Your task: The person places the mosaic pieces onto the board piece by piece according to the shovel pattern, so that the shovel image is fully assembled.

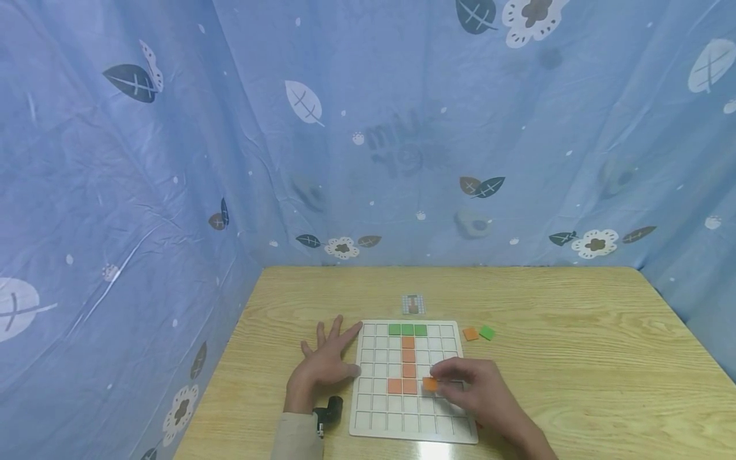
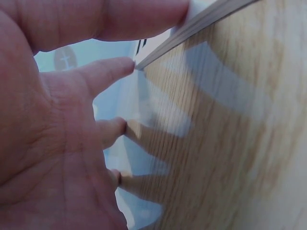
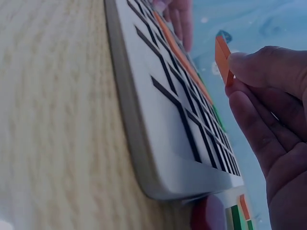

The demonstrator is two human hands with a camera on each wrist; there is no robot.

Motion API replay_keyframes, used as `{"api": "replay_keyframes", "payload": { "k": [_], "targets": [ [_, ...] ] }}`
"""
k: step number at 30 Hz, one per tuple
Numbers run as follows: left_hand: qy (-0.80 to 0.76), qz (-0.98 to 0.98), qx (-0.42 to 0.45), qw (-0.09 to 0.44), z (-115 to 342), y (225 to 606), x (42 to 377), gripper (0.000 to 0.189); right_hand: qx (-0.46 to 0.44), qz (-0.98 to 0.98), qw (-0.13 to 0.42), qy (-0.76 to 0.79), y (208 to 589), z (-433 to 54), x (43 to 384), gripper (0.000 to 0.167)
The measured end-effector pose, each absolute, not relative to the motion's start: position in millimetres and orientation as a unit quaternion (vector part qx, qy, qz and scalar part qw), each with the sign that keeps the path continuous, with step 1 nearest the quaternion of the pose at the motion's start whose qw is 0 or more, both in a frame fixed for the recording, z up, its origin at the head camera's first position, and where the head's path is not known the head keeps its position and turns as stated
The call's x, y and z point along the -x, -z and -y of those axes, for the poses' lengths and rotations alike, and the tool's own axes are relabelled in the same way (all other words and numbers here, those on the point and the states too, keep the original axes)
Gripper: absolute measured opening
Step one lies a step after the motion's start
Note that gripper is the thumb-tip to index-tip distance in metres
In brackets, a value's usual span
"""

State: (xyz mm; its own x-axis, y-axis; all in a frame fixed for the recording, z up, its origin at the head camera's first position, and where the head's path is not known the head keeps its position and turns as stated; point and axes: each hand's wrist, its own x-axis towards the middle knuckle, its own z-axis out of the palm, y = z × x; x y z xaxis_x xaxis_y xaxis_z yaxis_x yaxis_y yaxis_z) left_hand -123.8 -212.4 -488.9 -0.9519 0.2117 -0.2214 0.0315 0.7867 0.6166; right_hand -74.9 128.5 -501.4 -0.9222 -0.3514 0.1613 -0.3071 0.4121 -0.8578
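Note:
A white grid board (image 1: 363, 429) lies on the table. My right hand (image 1: 476, 384) pinches an orange square tile (image 1: 429, 384) between thumb and fingers over its lower right part; in the right wrist view the tile (image 3: 222, 60) stands tilted in the pinch. Three green tiles (image 1: 407, 329) fill a run in the board's top row. Below them several orange tiles (image 1: 408, 356) form a column, with one more to the left at its foot. My left hand (image 1: 326, 363) has its fingers spread, thumb and index fingertip at the board's left edge.
A small printed card (image 1: 413, 304) lies behind the board. To the board's right are a loose orange tile (image 1: 471, 334) and a loose green tile (image 1: 487, 333). A rounded red thing (image 3: 208, 213) sits by the board's edge. A blue patterned curtain (image 1: 368, 128) hangs behind the table.

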Motion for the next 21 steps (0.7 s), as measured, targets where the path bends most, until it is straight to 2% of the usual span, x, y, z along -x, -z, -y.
{"api": "replay_keyframes", "payload": {
  "k": [21],
  "targets": [
    [-0.322,-0.934,-0.063,0.143,210.8,486.7,122.3,0.099,0.242,-0.861,-0.027,0.446,510.0,-118.7,73.1,0.028]
  ]
}}
